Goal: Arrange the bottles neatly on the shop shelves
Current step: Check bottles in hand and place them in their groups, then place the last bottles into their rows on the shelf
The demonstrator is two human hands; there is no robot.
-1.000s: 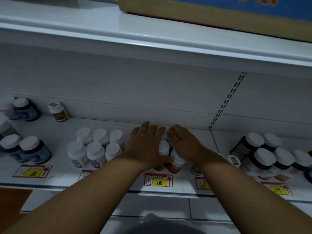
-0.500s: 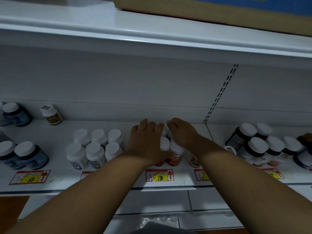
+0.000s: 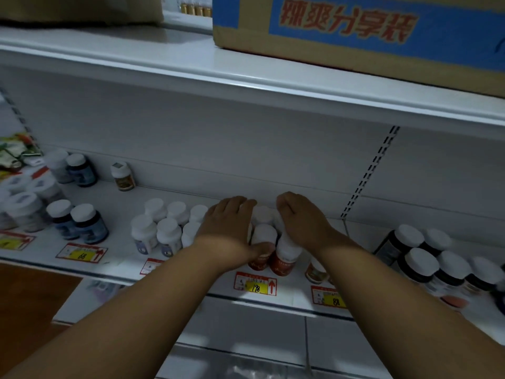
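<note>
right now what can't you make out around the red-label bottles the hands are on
- Head view: how many red-label bottles stand in the group; the left hand and right hand cover most of them.
- The print on their labels is blurred.
- The brown bottle behind the right forearm is mostly hidden.
- The price tag under that forearm is partly covered.
- The bottles at the left edge are motion-blurred.
</note>
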